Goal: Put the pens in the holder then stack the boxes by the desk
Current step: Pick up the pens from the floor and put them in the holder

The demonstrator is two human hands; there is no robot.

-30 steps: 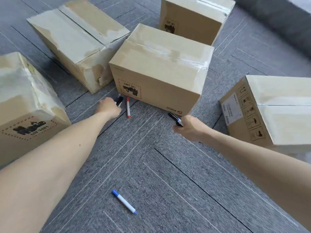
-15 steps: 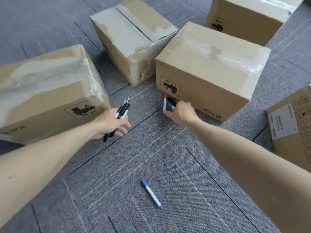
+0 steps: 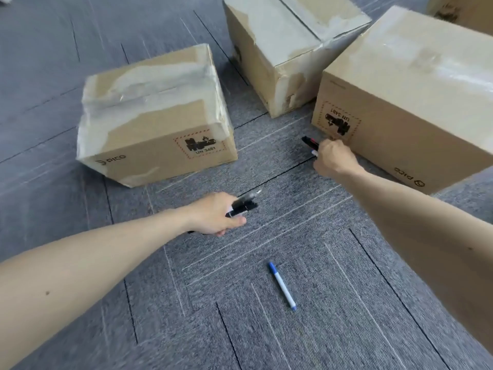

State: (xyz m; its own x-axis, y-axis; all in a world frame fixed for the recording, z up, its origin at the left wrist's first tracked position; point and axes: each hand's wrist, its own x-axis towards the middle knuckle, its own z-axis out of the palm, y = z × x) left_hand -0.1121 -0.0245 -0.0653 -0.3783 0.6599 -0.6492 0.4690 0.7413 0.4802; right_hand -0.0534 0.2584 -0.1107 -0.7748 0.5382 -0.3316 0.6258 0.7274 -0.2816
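Observation:
My left hand is closed around a bunch of black pens above the carpet. My right hand grips a black pen and a red pen just in front of the large taped box on the right. A white pen with a blue cap lies loose on the carpet between my arms. Another taped box sits to the left, and a third box stands behind. No pen holder is in view.
A corner of a further box shows at the top right. Grey carpet tiles cover the floor. The boxes stand close together, with narrow gaps between them.
The view has swung right to left, so the boxes sit further right. My right hand has picked the red pen up off the floor. My left hand has drawn back with its pens.

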